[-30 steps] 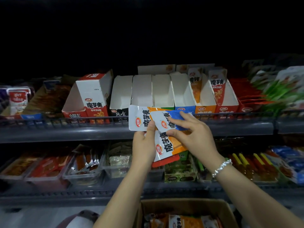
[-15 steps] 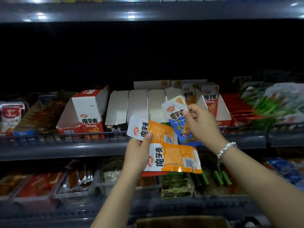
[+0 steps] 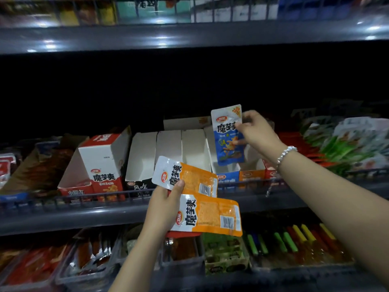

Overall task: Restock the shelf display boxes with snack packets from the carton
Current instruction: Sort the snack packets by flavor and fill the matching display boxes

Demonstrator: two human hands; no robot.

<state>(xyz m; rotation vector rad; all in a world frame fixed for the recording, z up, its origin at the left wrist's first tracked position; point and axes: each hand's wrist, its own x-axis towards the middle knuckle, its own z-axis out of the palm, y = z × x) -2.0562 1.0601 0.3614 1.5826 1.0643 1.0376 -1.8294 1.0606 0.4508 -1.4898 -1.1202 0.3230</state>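
Head view: a blue snack packet (image 3: 228, 137) is held upright by the right hand (image 3: 255, 133), pinched at its right edge between thumb and curled fingers. The packet is raised just above the blue-fronted display box (image 3: 226, 172), its lower end level with the box's open top; whether it touches the box cannot be told. A beaded bracelet (image 3: 286, 152) is worn on the right wrist.

To the left of the blue-fronted box, a row of open white display boxes (image 3: 168, 148) is seen on the middle shelf (image 3: 84, 216), their insides showing no packets. Further left of that box a red and white box (image 3: 105, 163) is stood upright. To the right of the blue-fronted box, an orange-fronted box (image 3: 251, 174) and then a red-fronted one are lined up, partly covered by the right arm.

Below and to the left of the blue-fronted box, two orange packets are gripped by the left hand (image 3: 166, 205), fingers curled round their white ends with the thumb pressed on top. The upper orange packet (image 3: 185, 179) is fanned above the lower orange packet (image 3: 208, 216), and a red packet edge (image 3: 183, 234) is glimpsed beneath them in the same grip.

Under the middle shelf, clear trays (image 3: 88, 260) of dark red snacks and a tray of coloured sticks (image 3: 294, 239) are seen. Far right of the blue-fronted box, green and white bags (image 3: 347, 144) are piled, blurred.
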